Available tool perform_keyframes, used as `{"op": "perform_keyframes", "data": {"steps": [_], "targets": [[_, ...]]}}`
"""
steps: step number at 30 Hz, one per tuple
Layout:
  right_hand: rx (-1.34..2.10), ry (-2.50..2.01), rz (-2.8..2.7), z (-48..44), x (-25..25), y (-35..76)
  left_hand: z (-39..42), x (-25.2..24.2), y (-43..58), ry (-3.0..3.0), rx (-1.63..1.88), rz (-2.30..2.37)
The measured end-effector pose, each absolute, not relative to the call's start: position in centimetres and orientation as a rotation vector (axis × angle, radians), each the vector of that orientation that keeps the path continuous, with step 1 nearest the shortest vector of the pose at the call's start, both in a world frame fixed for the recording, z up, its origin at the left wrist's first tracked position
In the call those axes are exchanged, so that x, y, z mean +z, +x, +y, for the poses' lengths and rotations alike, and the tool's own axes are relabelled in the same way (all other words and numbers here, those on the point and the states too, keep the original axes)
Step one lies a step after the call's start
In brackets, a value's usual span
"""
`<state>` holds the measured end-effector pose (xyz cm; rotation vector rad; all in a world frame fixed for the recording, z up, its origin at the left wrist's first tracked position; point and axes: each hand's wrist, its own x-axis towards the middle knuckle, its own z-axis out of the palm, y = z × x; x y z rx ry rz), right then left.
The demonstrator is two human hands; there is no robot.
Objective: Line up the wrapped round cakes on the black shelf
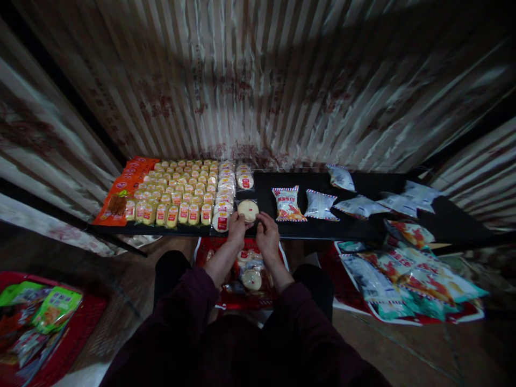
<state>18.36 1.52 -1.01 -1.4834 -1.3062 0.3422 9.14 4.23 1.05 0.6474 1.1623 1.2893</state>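
Observation:
Between my two hands is a round, pale wrapped biscuit [248,208] with a small red mark, at the front edge of the black shelf [266,185]. My left hand [236,230] pinches its lower left side. My right hand [266,235] has its fingers curled in at the right edge of the wrapper. Just left stands a column of similar round packets [223,207] with red labels, and behind lies another round packet [244,179]. Below my hands, a red basket [203,247] holds more of these round packets.
Rows of small yellow wrapped cakes [177,188] and an orange bag [123,193] fill the shelf's left. Several snack bags [288,204] lie along its right. Another basket [423,321] piled with bags stands right; a red basket [86,317] stands left. A striped curtain [242,80] hangs behind.

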Motion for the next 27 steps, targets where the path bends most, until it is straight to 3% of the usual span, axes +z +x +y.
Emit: {"op": "perform_keyframes", "data": {"steps": [5,27], "targets": [[0.260,-1.457,-1.435,1.7,-0.2,18.1,4.8,1.1,9.4,0.699,1.264,1.203],[0.761,-1.411,-1.051,4.9,0.1,18.2,5.7,2.3,9.9,0.901,1.289,1.198]]}}
